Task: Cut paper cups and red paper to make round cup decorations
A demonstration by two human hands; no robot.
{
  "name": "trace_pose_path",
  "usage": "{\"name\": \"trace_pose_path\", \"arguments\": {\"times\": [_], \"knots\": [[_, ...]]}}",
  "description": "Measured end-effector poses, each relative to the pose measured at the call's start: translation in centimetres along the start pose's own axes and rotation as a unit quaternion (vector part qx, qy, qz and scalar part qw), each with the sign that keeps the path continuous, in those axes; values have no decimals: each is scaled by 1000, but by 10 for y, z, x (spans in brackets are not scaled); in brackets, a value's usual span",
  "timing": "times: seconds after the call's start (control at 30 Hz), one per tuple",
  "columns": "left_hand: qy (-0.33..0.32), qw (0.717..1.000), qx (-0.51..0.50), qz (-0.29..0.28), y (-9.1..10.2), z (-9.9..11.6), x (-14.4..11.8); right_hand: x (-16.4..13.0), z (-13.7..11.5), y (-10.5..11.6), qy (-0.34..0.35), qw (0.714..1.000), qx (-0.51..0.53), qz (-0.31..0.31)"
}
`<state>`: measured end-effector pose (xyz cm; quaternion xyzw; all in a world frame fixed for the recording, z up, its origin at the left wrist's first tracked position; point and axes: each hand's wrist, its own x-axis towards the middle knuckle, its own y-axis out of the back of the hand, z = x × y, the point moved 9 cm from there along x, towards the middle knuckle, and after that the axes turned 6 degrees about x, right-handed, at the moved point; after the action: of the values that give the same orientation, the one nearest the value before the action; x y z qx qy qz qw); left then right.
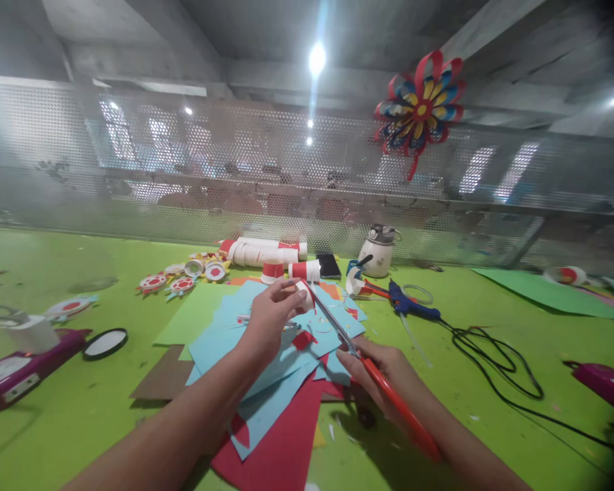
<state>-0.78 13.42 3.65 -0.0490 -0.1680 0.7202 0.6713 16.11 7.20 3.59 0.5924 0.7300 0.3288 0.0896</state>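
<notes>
My left hand (272, 312) is closed, pinching a small paper cup (305, 297) with white and red on it. Scissors (340, 329) with long metal blades and orange-red handles are gripped in my right hand (376, 372). The blade tips reach the cup's edge; whether they touch it I cannot tell. Beneath both hands lie light blue paper sheets (215, 341) with red scraps, and red paper (281, 436) sticks out toward me. Just behind my left hand stand a red-and-white paper cup (273, 271) and another cup lying on its side (304, 271).
Stacked paper cups (263, 254), a phone (328, 266) and a bottle (376, 251) line the back. A blue glue gun (412, 305) trails a black cable at right. Flower-like paper pieces (181, 285), a purple power strip (31, 368) and a round black-rimmed disc (105, 344) lie left.
</notes>
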Motion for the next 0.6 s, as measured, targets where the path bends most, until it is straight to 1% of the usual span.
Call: {"name": "trace_pose_path", "arguments": {"times": [0.23, 0.4, 0.6], "knots": [[1, 1000, -9, 6, 1, 0, -1, -2, -1, 0, -8, 1000, -7, 9], [-5, 1000, -21, 6, 0, 1, -1, -2, -4, -2, 0, 1000, 3, 3], [-4, 999, -30, 11, 1, 0, 0, -2, 2, -1, -4, 1000, -10, 16]]}}
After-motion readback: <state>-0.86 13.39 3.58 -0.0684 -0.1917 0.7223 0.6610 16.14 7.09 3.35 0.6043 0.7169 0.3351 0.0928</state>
